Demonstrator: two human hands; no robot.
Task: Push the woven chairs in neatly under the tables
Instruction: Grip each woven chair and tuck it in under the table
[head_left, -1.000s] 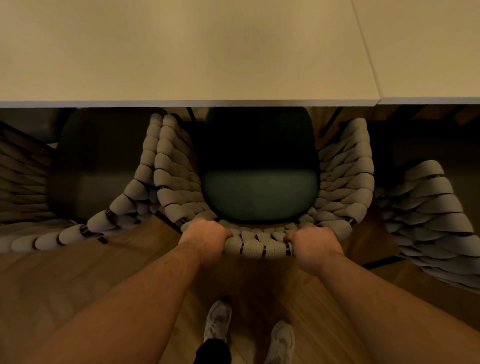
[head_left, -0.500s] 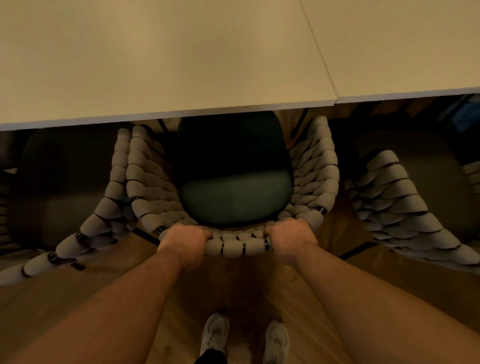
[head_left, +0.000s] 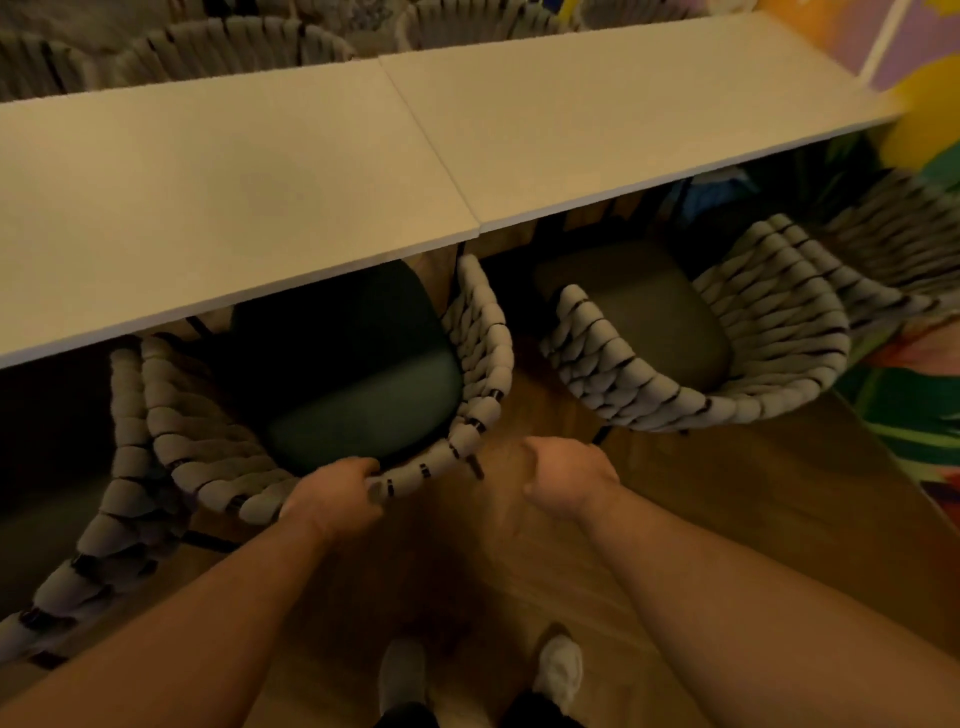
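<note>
The green-seated woven chair (head_left: 363, 415) is partly under the desk (head_left: 234, 197), left hand (head_left: 332, 501) gripping its back rim, right hand (head_left: 566, 475) free and loosely curled. The neighbouring chair (head_left: 727, 374) sits askew, probably 1 yet to push.

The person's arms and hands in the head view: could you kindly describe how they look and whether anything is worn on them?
The left forearm and right forearm are bare along all that shows, no sleeve in view. The left hand and right hand are ungloved; I can make out no watch, band or ring in this dim light.
</note>
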